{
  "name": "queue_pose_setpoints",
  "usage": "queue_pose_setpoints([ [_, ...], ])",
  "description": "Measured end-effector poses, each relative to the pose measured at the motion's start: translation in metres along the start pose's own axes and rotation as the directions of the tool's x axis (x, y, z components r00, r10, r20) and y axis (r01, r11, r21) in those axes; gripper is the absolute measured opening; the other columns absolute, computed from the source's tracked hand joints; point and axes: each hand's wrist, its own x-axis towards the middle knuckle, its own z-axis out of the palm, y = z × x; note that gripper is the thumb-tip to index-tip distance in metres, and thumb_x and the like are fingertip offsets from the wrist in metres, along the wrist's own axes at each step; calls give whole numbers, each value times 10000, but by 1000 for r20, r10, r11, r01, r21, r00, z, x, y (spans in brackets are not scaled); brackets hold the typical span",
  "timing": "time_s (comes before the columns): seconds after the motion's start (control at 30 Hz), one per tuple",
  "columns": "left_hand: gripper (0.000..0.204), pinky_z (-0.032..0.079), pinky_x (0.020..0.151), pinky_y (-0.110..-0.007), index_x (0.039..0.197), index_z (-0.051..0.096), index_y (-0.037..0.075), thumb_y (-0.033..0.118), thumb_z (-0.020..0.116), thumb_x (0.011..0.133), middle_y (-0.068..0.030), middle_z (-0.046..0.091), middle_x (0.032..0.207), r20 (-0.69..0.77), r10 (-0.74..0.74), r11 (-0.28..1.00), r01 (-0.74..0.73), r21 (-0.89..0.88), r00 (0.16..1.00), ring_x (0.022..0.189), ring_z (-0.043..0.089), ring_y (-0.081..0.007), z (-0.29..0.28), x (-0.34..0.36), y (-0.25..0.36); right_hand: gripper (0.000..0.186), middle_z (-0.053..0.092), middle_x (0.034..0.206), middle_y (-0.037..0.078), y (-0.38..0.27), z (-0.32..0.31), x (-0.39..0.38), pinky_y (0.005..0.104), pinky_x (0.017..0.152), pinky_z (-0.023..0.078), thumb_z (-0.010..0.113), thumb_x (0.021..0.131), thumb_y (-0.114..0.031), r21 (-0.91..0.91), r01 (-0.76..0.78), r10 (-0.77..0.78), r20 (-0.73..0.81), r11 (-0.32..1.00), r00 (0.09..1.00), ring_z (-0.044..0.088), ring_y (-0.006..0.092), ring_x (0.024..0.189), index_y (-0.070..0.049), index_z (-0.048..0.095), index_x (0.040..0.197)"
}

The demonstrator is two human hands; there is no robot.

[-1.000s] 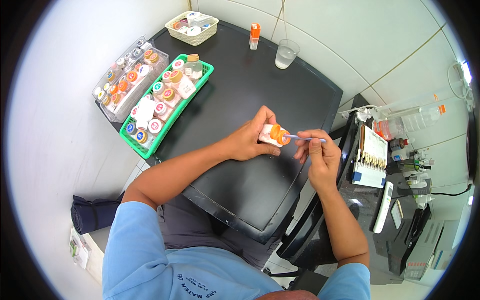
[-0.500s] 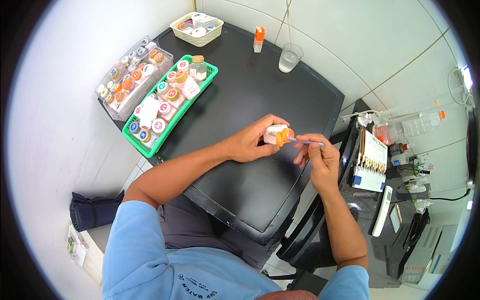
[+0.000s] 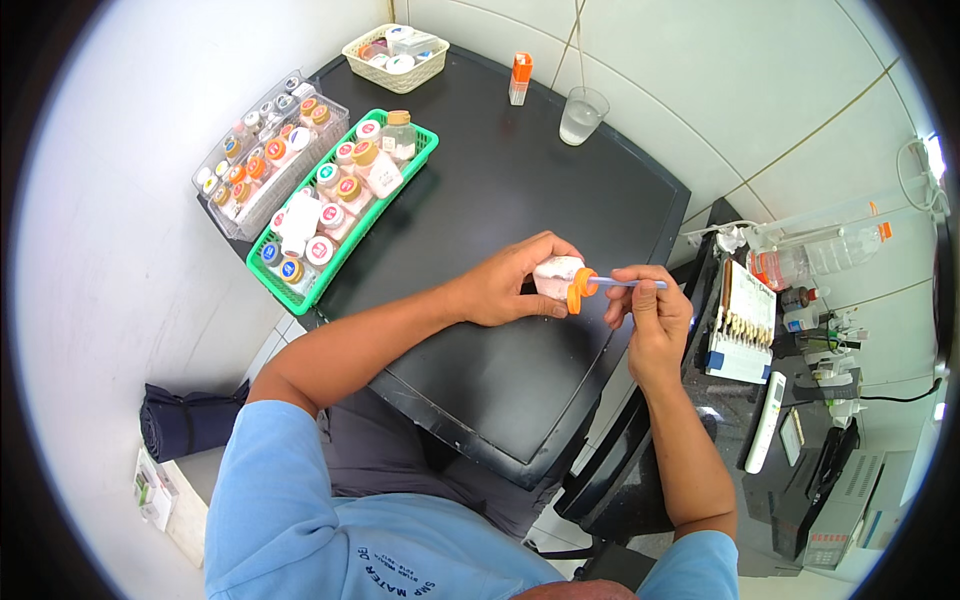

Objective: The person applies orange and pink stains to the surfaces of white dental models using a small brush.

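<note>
Orange-topped jar [image 3: 560,279] is open, pale contents [image 3: 550,284] remaining inside; I see left hand [image 3: 503,285] fingers wrapping it, right hand [image 3: 656,322] fingers pinching a stick [image 3: 628,283].

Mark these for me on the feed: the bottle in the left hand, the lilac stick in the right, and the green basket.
Bottle [image 3: 556,274]: head view, on its pale body.
Lilac stick [image 3: 614,282]: head view, on its exposed shaft.
Green basket [image 3: 366,222]: head view, on its right-hand wall.
</note>
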Motion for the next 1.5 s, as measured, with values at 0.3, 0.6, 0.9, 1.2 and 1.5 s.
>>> queue_pose_setpoints([
  [0.3,593,568,964,-346,1361,549,83,127,944,921,-48,712,1190,-41,-15,993,19,116,999,1095,692,-150,2,-1,12,355,773,979,85,-7,7,-2,255,666,538,555,1216,-276,7,-91,90,107,996,990,704,118,758,22,748,1229],
  [0.6,596,560,973,-343,1408,544,79,119,916,945,-50,707,1227,9,-47,994,46,95,999,1118,682,-146,0,-2,11,359,775,976,90,-2,5,-2,257,671,545,564,1213,-282,11,11,-11,4,1000,1000,704,118,762,25,750,1230],
  [0.9,612,524,1048,-323,1579,486,43,-7,717,1014,-80,646,1370,76,25,1000,-24,-8,997,1245,622,-144,0,-7,8,352,765,948,76,-8,5,-2,255,673,542,565,1213,-273,-22,-71,73,93,997,993,692,108,753,23,756,1208],
  [1.2,658,507,1127,-390,1586,537,30,152,834,1012,-108,644,1404,109,107,972,-127,199,988,1299,642,-234,-2,-3,5,350,761,927,71,-4,2,-2,245,676,530,571,1211,-268,-53,33,-32,19,998,999,689,103,753,26,759,1204],
  [1.5,707,513,1084,-386,1524,576,57,160,931,921,-100,648,1352,66,126,962,-139,233,990,1248,652,-237,-5,0,0,327,758,908,60,-9,8,-3,241,669,521,580,1204,-241,-28,-51,51,15,998,999,632,86,714,25,768,1184],
])
